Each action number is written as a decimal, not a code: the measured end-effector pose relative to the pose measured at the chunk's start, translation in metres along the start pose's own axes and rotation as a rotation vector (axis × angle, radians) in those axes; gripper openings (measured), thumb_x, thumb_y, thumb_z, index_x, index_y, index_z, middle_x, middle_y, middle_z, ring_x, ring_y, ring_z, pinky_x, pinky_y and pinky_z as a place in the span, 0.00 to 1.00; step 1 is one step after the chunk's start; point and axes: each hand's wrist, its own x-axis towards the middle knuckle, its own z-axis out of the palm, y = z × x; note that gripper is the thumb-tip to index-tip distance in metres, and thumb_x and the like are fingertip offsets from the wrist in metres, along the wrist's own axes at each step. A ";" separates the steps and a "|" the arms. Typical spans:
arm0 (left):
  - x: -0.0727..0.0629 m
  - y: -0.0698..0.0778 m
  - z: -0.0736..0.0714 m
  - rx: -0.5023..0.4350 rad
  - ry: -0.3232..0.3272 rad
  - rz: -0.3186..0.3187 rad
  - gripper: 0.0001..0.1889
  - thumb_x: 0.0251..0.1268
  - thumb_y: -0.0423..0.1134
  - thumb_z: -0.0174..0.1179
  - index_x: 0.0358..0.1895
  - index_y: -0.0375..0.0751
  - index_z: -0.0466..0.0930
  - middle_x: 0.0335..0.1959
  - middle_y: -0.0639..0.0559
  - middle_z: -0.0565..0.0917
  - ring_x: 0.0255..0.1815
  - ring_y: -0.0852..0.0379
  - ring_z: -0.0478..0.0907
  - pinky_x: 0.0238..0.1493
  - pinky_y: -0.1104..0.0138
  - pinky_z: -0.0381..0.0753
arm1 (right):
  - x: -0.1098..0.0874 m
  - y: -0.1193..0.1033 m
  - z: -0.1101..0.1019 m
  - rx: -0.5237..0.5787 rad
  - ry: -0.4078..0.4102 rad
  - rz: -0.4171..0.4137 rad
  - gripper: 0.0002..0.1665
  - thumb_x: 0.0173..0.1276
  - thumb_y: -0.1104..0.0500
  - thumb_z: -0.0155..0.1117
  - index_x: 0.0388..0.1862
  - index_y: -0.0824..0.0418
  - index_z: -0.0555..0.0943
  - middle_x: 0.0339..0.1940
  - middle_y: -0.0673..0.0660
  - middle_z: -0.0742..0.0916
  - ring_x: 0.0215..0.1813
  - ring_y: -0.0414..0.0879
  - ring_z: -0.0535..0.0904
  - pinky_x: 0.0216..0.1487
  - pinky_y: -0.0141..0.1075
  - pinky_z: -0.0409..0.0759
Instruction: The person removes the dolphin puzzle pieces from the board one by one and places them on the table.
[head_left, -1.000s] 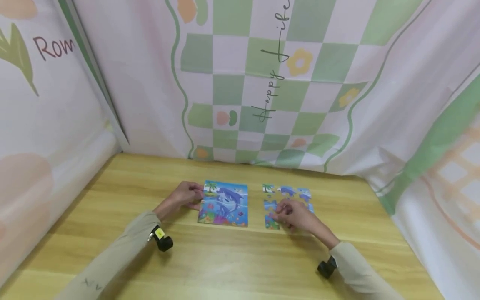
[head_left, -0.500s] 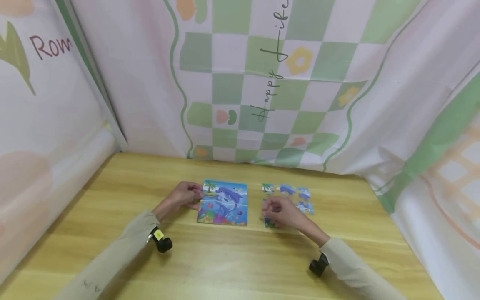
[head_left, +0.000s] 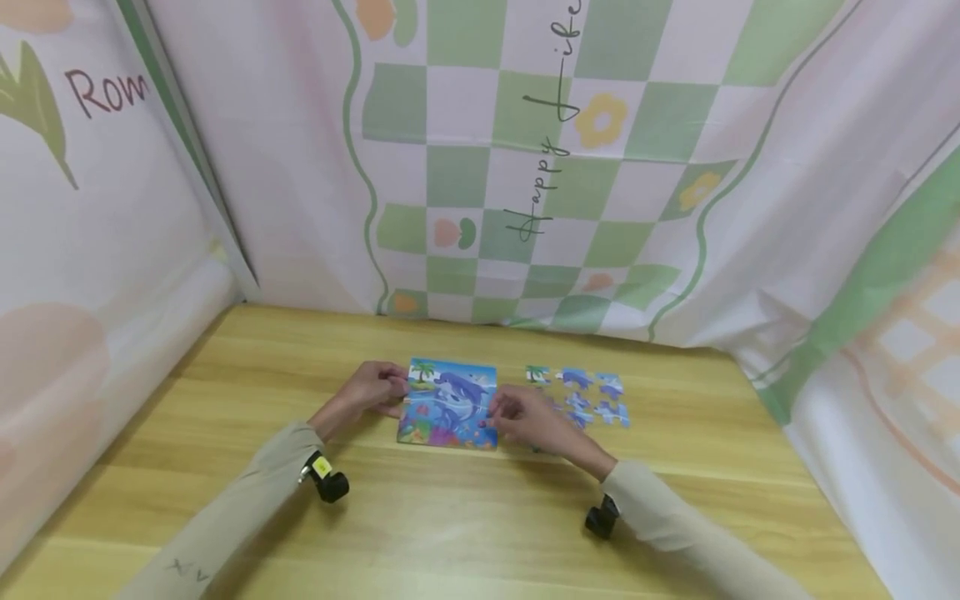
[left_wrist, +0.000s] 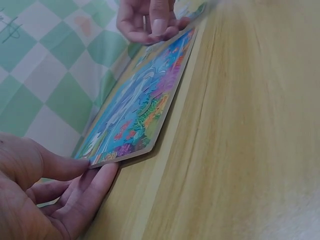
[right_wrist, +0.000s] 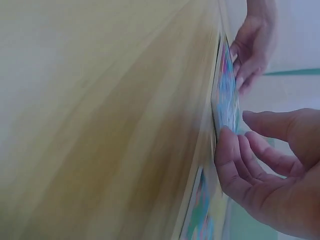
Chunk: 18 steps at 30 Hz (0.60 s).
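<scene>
A square dolphin jigsaw puzzle board (head_left: pixel 448 402) with a printed sea scene lies on the table. My left hand (head_left: pixel 370 388) pinches its left edge; in the left wrist view the thumb is on top with fingers beneath, and that near edge looks slightly raised. At the board's right edge is my right hand (head_left: pixel 534 418), thumb and fingers bent around a gap. Whether its fingertips touch the board cannot be told. Loose puzzle pieces (head_left: pixel 576 379) of a matching dolphin picture lie spaced in rows to the right, some hidden behind my right hand.
The pale wooden table (head_left: pixel 450 517) extends around the puzzle. A printed curtain (head_left: pixel 532 167) hangs along the table's back edge, with more cloth at the left and right sides. Each wrist carries a small black camera (head_left: pixel 602 517).
My right hand has moved left, from over the loose pieces to the board's right edge, uncovering several pieces. My left hand has kept its hold on the left edge.
</scene>
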 end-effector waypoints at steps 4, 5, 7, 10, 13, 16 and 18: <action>0.001 0.001 0.000 -0.004 0.003 -0.006 0.22 0.73 0.25 0.60 0.67 0.21 0.72 0.51 0.34 0.81 0.46 0.46 0.84 0.41 0.62 0.95 | 0.008 -0.009 0.010 0.014 -0.020 -0.012 0.09 0.71 0.66 0.70 0.45 0.68 0.80 0.39 0.60 0.88 0.40 0.47 0.84 0.33 0.32 0.91; 0.001 0.001 0.000 -0.003 0.003 -0.007 0.22 0.73 0.25 0.60 0.67 0.21 0.72 0.52 0.34 0.81 0.46 0.46 0.84 0.40 0.62 0.95 | 0.010 -0.011 0.012 0.025 -0.027 -0.014 0.09 0.72 0.66 0.70 0.46 0.69 0.80 0.40 0.60 0.87 0.40 0.47 0.84 0.33 0.33 0.91; 0.002 0.001 0.000 -0.001 0.004 -0.007 0.21 0.73 0.25 0.60 0.66 0.21 0.73 0.52 0.34 0.81 0.47 0.45 0.84 0.40 0.62 0.96 | 0.013 -0.015 0.017 0.033 -0.038 -0.021 0.10 0.72 0.66 0.70 0.47 0.69 0.79 0.41 0.61 0.87 0.41 0.47 0.84 0.31 0.33 0.92; 0.002 0.001 0.000 0.003 0.003 -0.006 0.21 0.73 0.24 0.60 0.66 0.21 0.73 0.53 0.33 0.81 0.50 0.44 0.83 0.40 0.62 0.96 | 0.017 -0.020 0.022 0.011 -0.056 -0.032 0.11 0.72 0.65 0.70 0.47 0.69 0.79 0.42 0.61 0.86 0.40 0.45 0.83 0.30 0.31 0.90; 0.002 0.002 0.000 0.004 0.001 -0.009 0.21 0.72 0.24 0.60 0.66 0.21 0.73 0.53 0.33 0.81 0.51 0.43 0.83 0.40 0.62 0.96 | 0.020 -0.023 0.027 -0.021 -0.065 -0.058 0.12 0.72 0.64 0.71 0.48 0.69 0.79 0.44 0.63 0.84 0.40 0.44 0.81 0.33 0.28 0.86; 0.002 0.003 0.001 0.010 -0.004 -0.007 0.21 0.72 0.24 0.60 0.66 0.21 0.73 0.53 0.32 0.81 0.51 0.42 0.84 0.40 0.62 0.96 | 0.022 -0.027 0.030 -0.048 -0.061 -0.086 0.13 0.71 0.64 0.72 0.48 0.69 0.79 0.46 0.65 0.83 0.43 0.45 0.82 0.39 0.27 0.85; 0.002 0.004 0.001 0.010 -0.004 -0.006 0.22 0.71 0.23 0.61 0.66 0.20 0.73 0.52 0.32 0.81 0.51 0.41 0.84 0.39 0.62 0.96 | 0.024 -0.030 0.032 -0.062 -0.056 -0.088 0.14 0.70 0.64 0.72 0.48 0.69 0.79 0.48 0.65 0.83 0.44 0.47 0.83 0.42 0.26 0.86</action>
